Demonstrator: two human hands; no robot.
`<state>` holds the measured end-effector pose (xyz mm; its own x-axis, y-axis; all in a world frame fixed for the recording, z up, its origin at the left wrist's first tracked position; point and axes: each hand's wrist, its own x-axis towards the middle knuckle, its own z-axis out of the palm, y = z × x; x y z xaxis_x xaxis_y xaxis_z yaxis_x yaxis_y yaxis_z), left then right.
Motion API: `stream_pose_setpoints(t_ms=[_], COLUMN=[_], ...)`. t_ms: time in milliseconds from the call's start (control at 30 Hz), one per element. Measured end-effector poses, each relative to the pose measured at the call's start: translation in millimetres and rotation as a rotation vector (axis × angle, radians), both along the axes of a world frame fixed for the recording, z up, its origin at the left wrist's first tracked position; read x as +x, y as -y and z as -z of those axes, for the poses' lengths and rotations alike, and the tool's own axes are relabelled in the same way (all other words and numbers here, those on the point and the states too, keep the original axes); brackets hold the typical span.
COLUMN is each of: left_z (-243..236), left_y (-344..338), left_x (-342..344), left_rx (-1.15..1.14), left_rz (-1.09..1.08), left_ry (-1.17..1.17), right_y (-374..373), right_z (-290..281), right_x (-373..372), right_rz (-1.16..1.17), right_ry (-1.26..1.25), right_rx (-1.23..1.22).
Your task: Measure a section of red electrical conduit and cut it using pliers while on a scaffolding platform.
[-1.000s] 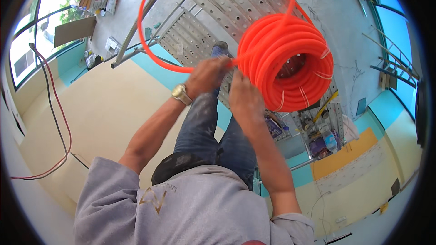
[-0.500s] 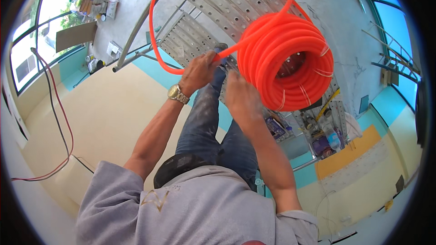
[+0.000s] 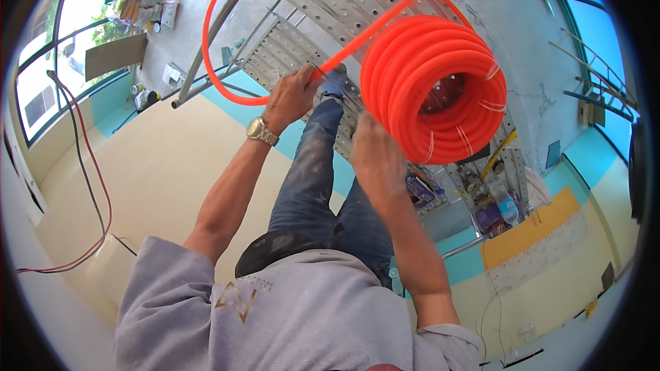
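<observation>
A thick coil of orange flexible conduit (image 3: pixel 399 89), bound with thin pale ties, rests on a perforated metal scaffold plank (image 3: pixel 330 10) in front of me. One loose length of the conduit loops out to the left, and my left hand (image 3: pixel 292 96), wearing a wristwatch (image 3: pixel 261 130), is closed round it. A small dark, thin piece shows at that hand's fingertips; I cannot make out its kind. My right hand (image 3: pixel 378 154) is just left of the coil's lower side, slightly blurred, its fingers curled. Whatever those fingers hold, if anything, is hidden.
My legs (image 3: pixel 302 185) stretch over the planks. A lower perforated platform (image 3: pixel 275 55) and scaffold tubes (image 3: pixel 206 48) lie at the left. Right of my legs are a plastic bottle (image 3: pixel 507 209) and small supplies. Red and black cables (image 3: pixel 89 185) hang at far left.
The loose conduit loop has swung left and its length now runs apart from the coil's top. My left hand has shifted slightly left and up; my right hand has moved slightly right and down.
</observation>
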<state>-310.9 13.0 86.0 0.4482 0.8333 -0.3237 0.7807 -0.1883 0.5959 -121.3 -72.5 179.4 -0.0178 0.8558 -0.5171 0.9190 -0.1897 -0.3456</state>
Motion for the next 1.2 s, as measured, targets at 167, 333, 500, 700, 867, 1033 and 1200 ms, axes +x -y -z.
stream_pose_setpoints(t_ms=[167, 333, 500, 700, 867, 1033, 1200], left_z=[-0.6, 0.2, 2.7, 5.4, 6.0, 0.9, -0.5], left_y=[0.3, -2.6, 1.0, -7.3, -2.4, -10.0, -15.9], left_x=[1.2, -5.3, -4.8, -16.8, -7.2, -15.8, -7.9], left_rx=[0.022, 0.025, -0.04, 0.003, 0.007, 0.013, -0.045], left_rz=[-0.027, -0.047, 0.015, -0.043, 0.01, -0.007, -0.167], left_ry=[0.04, 0.0, 0.01, -0.035, -0.041, 0.027, 0.049], right_y=[-17.0, -5.3, -22.4, -2.6, -25.3, -17.1, -17.5], right_z=[18.3, 5.7, 43.2, 2.7, 39.2, 14.9, 51.3], right_x=[4.6, -13.8, -9.5, -17.8, -16.4, -16.5, -23.8], right_rz=[-0.04, -0.024, -0.089, 0.032, -0.058, -0.027, 0.025], right_ry=[-0.069, -0.018, -0.092, -0.088, -0.114, -0.134, -0.139], right_rx=[0.003, 0.042, 0.022, -0.046, -0.032, -0.065, 0.053])
